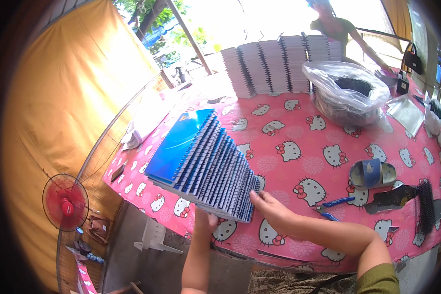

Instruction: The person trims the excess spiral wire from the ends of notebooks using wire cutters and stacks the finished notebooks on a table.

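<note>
A tall, leaning stack of spiral-bound notebooks [213, 166] with a blue cover on top stands on the pink table in front of me. Its black coil bindings face right. My left hand [208, 220] is at the lower near edge of the stack, the fingers mostly hidden behind and under it. Against the lower right corner, by the coils, my right hand [271, 209] presses with its fingers close together. The stack is held between both hands. To the right of my right hand lie blue-handled pliers [330, 210].
Tall rows of bound books [279, 66] stand at the back beside a clear plastic bag [348, 98] of black coils. A blue slipper [370, 174] and black coils [426, 206] lie at right. Another person [338, 29] is behind the table; a red fan [66, 203] stands left.
</note>
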Available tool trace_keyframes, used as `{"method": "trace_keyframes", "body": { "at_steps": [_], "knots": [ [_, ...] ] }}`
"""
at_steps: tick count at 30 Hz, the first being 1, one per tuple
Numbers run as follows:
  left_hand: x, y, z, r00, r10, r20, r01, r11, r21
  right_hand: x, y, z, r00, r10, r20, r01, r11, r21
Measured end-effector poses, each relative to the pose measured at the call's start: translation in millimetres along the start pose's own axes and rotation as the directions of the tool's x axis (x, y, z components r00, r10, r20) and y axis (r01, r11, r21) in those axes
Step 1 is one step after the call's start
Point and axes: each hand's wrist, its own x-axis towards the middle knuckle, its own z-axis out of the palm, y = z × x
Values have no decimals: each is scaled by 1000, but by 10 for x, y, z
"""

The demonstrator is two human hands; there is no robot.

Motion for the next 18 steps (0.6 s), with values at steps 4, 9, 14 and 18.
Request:
{"method": "trace_keyframes", "body": {
  "at_steps": [4, 9, 14, 18],
  "knots": [
    [79, 358, 564, 944, 291, -158, -251, 939, 234, 486, 314, -103, 997, -5, -73, 17, 988, 153],
    [-65, 357, 616, 982, 25, -188, -122, 842, -526, 540, 292, -95, 1000, 23, -4, -21, 976, 215],
    [-287, 634, 1327, 927, -180, -330, -184, 550, -815, 408, -127, -266, 988, 119, 101, -147, 924, 352],
    [-367, 701, 1776, 859, -213, -466, -268, 588, -763, 409, -248, -389, 996, 80, -27, -68, 949, 308]
  ]
}}
